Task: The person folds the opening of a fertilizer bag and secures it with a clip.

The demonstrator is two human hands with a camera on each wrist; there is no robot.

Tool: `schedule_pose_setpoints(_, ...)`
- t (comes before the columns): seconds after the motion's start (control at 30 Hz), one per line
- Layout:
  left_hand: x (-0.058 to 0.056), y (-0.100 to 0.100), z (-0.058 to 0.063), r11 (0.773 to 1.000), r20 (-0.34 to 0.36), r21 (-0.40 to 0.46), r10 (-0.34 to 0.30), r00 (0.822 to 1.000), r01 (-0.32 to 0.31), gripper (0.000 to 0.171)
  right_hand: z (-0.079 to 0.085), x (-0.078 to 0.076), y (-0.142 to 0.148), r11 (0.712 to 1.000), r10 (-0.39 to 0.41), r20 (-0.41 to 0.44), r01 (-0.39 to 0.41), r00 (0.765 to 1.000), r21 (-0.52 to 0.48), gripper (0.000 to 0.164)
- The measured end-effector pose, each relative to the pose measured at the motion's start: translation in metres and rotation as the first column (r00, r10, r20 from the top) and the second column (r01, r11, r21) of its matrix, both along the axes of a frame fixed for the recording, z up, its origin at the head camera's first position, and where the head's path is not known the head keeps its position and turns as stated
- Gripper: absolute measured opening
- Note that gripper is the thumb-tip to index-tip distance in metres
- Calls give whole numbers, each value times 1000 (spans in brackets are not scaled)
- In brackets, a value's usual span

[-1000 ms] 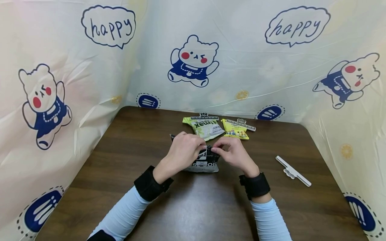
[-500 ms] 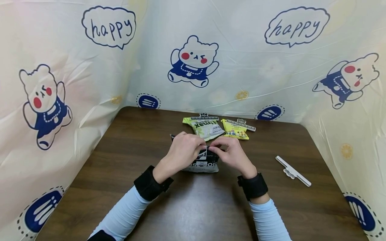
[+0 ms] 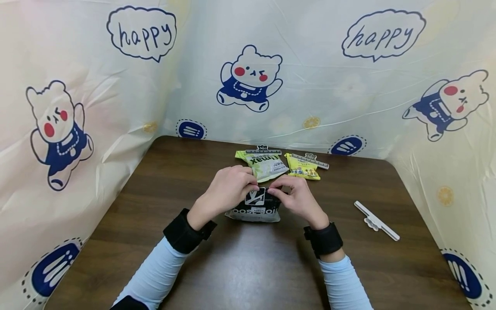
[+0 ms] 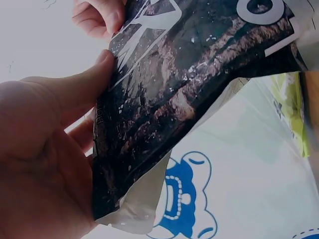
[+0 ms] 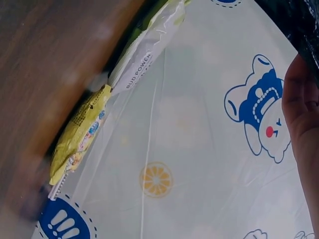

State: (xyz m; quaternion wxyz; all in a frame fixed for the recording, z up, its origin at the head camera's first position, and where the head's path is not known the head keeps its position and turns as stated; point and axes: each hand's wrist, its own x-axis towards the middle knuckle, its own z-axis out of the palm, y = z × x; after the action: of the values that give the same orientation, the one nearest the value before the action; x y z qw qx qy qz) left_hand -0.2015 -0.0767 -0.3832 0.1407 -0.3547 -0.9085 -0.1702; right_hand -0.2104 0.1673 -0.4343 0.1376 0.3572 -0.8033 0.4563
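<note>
Between the two hands stands a black and grey snack bag with white lettering, its top edge raised off the table. The left hand pinches that top edge, thumb on the printed face; in the left wrist view the thumb presses the bag's dark front, and the other fingers are behind it. A short way right along the same edge, the right hand pinches the bag between thumb and fingers. The right wrist view shows only part of the right hand beside the bag's dark corner.
Behind the bag lie a green and white bag and a small yellow bag, each with a ruler-like clip across its top. A loose white sealing clip lies to the right on the brown table. A printed curtain surrounds the table.
The left hand has shifted slightly left along the bag's top edge, uncovering more of the print. The right hand has moved slightly left, keeping its pinch.
</note>
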Motion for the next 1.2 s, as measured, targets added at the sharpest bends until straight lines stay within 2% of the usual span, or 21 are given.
schedule_pose_setpoints(0.27,1,2,1,1000,-7,10,-9,1000,9,9,1,0,2,1000,15,-4,-15,1000,1,8)
schedule_pose_setpoints(0.53,2,4,-1,1000,-34,-16,3,999,-4,12,4,-2,19,998,-1,157,-7,988,54,11)
schedule_pose_setpoints(0.67,2,6,-2,1000,-65,-25,9,998,-11,12,6,-3,27,996,-19,194,3,981,85,12)
schedule_pose_setpoints(0.97,3,13,-7,999,-109,-24,26,994,-29,9,4,-5,29,997,-38,143,27,989,75,7)
schedule_pose_setpoints(1.2,1,16,-12,1000,-130,5,25,991,-24,11,2,-6,30,998,-34,139,26,990,56,11)
